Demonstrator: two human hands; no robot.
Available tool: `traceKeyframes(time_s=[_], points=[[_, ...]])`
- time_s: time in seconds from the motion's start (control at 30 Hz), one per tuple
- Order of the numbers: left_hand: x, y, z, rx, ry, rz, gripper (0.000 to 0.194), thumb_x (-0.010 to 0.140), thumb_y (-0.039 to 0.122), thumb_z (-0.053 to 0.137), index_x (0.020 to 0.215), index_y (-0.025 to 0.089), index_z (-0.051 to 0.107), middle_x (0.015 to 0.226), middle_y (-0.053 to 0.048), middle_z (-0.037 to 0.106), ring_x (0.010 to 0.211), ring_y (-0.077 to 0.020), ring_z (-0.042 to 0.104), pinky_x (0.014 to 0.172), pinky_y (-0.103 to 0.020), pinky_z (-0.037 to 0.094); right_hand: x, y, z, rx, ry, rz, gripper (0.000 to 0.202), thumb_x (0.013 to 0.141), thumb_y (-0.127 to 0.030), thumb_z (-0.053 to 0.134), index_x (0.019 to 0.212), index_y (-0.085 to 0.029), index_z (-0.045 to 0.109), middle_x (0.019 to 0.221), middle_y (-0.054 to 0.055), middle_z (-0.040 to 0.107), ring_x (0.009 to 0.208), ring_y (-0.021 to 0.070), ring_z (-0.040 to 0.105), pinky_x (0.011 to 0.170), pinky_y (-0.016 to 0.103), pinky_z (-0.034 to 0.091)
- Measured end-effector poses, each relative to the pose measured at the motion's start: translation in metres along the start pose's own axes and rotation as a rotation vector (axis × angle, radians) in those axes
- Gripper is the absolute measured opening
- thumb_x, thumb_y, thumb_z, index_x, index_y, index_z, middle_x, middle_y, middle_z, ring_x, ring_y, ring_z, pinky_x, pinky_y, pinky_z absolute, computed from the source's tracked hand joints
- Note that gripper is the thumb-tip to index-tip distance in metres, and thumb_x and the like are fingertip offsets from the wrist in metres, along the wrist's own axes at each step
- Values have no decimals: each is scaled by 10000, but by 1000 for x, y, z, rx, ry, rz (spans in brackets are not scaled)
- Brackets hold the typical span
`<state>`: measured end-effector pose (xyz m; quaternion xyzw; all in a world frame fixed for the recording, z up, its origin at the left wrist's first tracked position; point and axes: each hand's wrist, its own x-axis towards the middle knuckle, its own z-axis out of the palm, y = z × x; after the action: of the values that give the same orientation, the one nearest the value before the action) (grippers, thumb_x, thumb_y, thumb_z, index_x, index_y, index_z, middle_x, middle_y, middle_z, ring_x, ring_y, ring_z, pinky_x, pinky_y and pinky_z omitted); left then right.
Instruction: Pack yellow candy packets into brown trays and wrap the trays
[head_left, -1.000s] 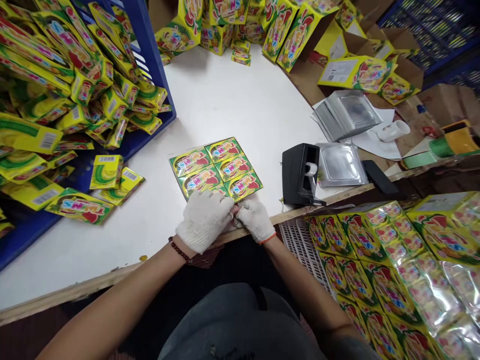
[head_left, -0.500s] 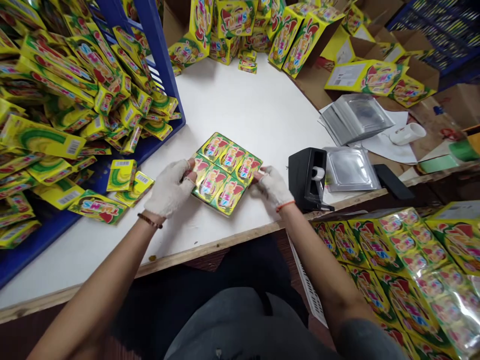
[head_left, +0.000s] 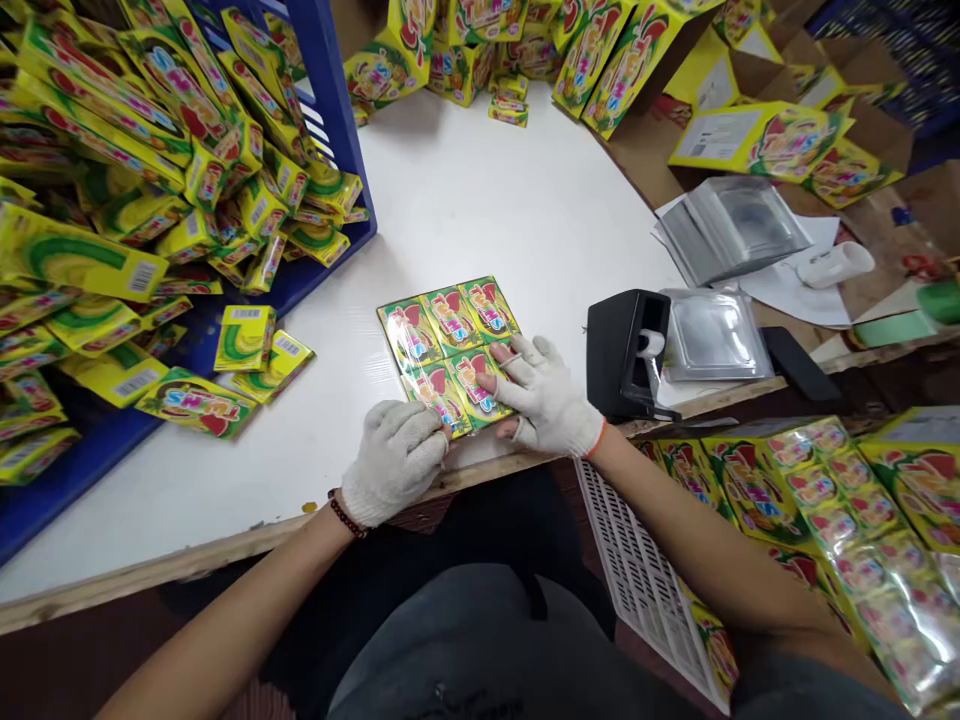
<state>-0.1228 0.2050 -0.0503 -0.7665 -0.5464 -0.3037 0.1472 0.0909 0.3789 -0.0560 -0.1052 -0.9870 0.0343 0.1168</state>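
A flat pack of several small yellow-green candy boxes (head_left: 452, 335), set in rows under what looks like clear plastic, lies on the white table near its front edge. At the pack's near left corner is my left hand (head_left: 396, 455), in a white glove with bare fingertips; its fingers are curled and closed on that edge. My right hand (head_left: 551, 395), gloved the same way, rests on the pack's right side with fingers stretched out and apart over the top. Right of it stands a black tape dispenser (head_left: 624, 350).
A blue crate (head_left: 352, 190) heaped with loose boxes (head_left: 195, 400) fills the left. Clear plastic trays (head_left: 716, 335) and a stack of them (head_left: 735, 230) lie right. Opened display cartons (head_left: 757, 140) line the back. Below right are a white basket (head_left: 637, 570) and finished-looking packs (head_left: 847, 500).
The pack has turned on the table. My left hand has moved from its left side to the near corner and curled; my right hand has spread onto its top.
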Motion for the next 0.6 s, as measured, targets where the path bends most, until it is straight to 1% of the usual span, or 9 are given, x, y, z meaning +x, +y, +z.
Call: traceKeyframes(time_s=[0.07,0.17,0.23,0.33,0.43,0.5,0.57,0.6], points=[[3,0,2,-22,36,12,149,831,111,675,791,204,565,846,-11,691,872,-167,635,758,-327,463,-6,-5,4,-29,32,-39,588,924,-516,547,1464,-289,501,1538,133,452,1443,395,317,1116,635,260],[4,0,3,-28,80,9,168,828,94,681,792,199,554,837,-16,681,829,-155,629,741,-312,491,-10,-9,12,-34,83,-45,500,924,-379,561,1418,-307,555,1467,112,544,1397,360,403,1119,634,265],[5,-1,1,-18,77,15,158,829,111,691,812,201,562,836,-20,676,814,-155,626,739,-313,510,-10,-10,17,-23,103,-30,467,919,-361,569,1383,-308,590,1425,105,586,1381,351,432,1121,641,268],[7,-2,-3,4,52,44,164,832,127,695,808,204,552,834,-17,670,801,-150,626,740,-312,530,-9,-12,20,-23,167,-22,437,922,-370,584,1347,-274,621,1385,116,620,1366,347,462,1118,631,295],[1,2,-4,-26,53,56,183,841,88,661,797,207,529,843,-11,668,809,-141,632,770,-312,552,-7,-23,19,-40,221,-30,416,930,-335,585,1335,-252,628,1385,114,625,1361,344,480,1117,612,323],[-7,7,-4,-80,56,-3,154,849,90,638,842,211,543,907,-34,674,871,-152,644,794,-320,565,-5,-34,20,-24,220,-40,396,938,-284,569,1329,-268,628,1390,90,627,1362,321,492,1126,586,338],[-15,12,-6,-93,77,-136,145,845,124,655,925,212,572,1010,-79,675,974,-183,646,809,-340,571,-4,-43,23,28,214,-43,388,946,-232,557,1321,-303,627,1375,63,643,1355,285,511,1137,555,348],[-18,14,-7,-79,83,-187,171,839,144,670,973,212,587,1055,-100,674,1016,-199,642,820,-356,569,-3,-47,25,61,216,-38,387,949,-215,557,1314,-318,629,1361,54,653,1350,268,521,1140,541,352]])
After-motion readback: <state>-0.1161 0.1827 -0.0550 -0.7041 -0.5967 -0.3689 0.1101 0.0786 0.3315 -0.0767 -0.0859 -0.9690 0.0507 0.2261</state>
